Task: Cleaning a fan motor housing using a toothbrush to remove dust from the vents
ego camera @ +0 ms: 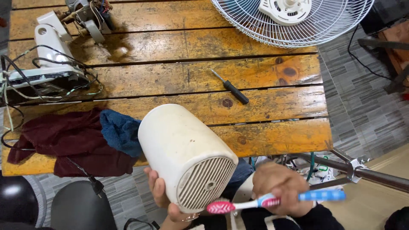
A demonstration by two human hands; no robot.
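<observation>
View: we have one head camera, looking steeply down.
Near: our hands, close below the lens.
Far: worn orange plank table (272, 102), stretching away ahead.

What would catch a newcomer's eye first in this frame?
The white vented housing at bottom centre, cradled by the left hand, with the right hand holding a toothbrush at its grille. Behind, a white fan guard overhangs the wooden table.
</observation>
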